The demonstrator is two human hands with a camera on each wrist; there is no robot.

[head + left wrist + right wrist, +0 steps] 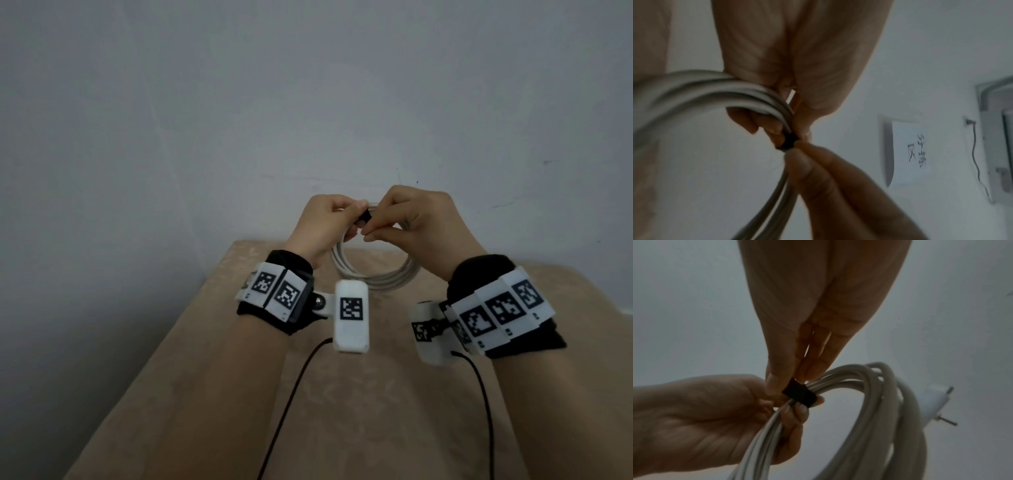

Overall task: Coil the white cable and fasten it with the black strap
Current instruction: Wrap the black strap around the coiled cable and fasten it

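Hanging in loops at lower centre of the head view, above the beige table (342, 394): white cable (373, 279), coiled, held off the surface. Left hand (323, 224) curls round the bundle's top. Right hand (407, 216) pinches the black strap (365, 217), wrapped around the strands between both hands. Behind: grey wall (308, 85).

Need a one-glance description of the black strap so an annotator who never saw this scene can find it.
Above the far end of the beige table, the two hands hold up a coil of white cable. At the coil's top, the left hand and right hand meet. The black strap is the short dark band around the bunched strands there, the only black thing on the pale cable.
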